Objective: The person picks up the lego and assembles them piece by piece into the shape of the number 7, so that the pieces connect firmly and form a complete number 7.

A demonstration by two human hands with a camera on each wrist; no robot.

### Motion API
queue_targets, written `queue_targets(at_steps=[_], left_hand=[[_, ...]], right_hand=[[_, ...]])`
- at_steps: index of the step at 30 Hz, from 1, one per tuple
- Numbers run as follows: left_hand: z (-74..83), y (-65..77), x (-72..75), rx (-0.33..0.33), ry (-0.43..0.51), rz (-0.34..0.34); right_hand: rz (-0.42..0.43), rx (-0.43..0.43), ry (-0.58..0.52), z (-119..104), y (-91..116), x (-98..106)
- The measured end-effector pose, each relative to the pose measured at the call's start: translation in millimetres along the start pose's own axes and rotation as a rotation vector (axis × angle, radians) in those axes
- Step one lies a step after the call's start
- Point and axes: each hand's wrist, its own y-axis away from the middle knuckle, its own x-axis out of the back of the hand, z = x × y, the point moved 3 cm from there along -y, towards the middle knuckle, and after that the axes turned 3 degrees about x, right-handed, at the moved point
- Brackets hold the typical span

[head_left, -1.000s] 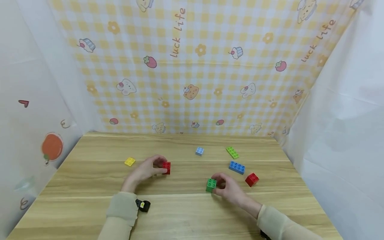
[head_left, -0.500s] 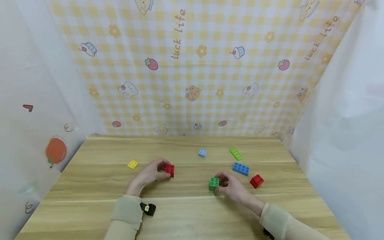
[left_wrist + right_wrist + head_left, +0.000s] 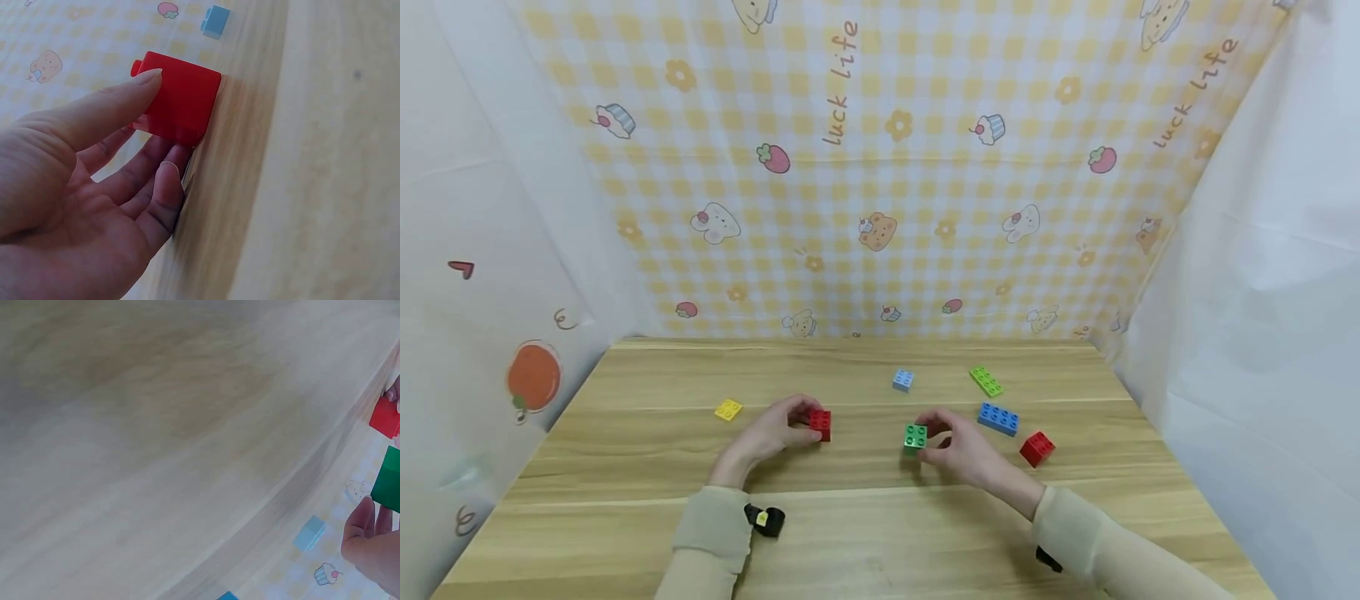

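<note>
My left hand (image 3: 775,433) pinches a red building brick (image 3: 821,425) by its left part; in the left wrist view the thumb lies on the brick's face (image 3: 181,97) and the brick stands on the table. To the right, my right hand (image 3: 966,450) holds a green building brick (image 3: 915,438) between thumb and fingers, its studs facing up. The green brick is apart from the red one. In the right wrist view, only part of the right hand (image 3: 375,544) and the green brick (image 3: 389,481) show at the right edge.
On the wooden table (image 3: 850,542) lie a flat yellow brick (image 3: 727,409) at left, a small light blue brick (image 3: 903,380) at the back, a flat lime brick (image 3: 986,381), a long blue brick (image 3: 998,418) and another red brick (image 3: 1037,448) at right. A patterned cloth (image 3: 880,183) hangs behind.
My right hand has moved the green brick leftward and a little farther back, closer to the red brick. The left hand stays around the red brick; the view shifts slightly.
</note>
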Motion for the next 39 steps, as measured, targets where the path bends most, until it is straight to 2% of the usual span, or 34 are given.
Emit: queue_targets(at_steps=[7,14,20,22,27,29,37,39], left_hand=[[3.3,-2.8,0.6,-0.014,-0.008,-0.001],[1.5,-0.7,0.8,0.033,-0.031,-0.005],[3.0,1.6,-1.4,0.032,-0.026,0.011],[11.7,5.3,-1.5,0.033,-0.026,0.016],[11.0,5.7,-1.4,0.033,-0.019,0.022],[3.5,2.7,-1.6,0.027,-0.028,0.023],[25.7,10.5,-1.4,0.029,-0.020,0.002],[25.0,10.5,-1.4,0.024,-0.018,-0.003]], right_hand=[[0.007,0.020,0.007,-8.2,-6.8,-0.8],[-0.001,0.016,-0.015,-8.7,-7.7,-5.3],[0.009,0.028,0.014,-11.5,-10.1,-5.4],[0.006,0.032,0.023,-12.7,-11.7,-5.4],[0.004,0.024,0.029,-19.1,-15.2,-6.1],[0.003,0.024,0.032,-22.0,-16.9,-6.6],[0.003,0.043,0.016,-26.7,-25.0,-10.1],[0.004,0.045,0.023,-28.1,-26.6,-11.0]])
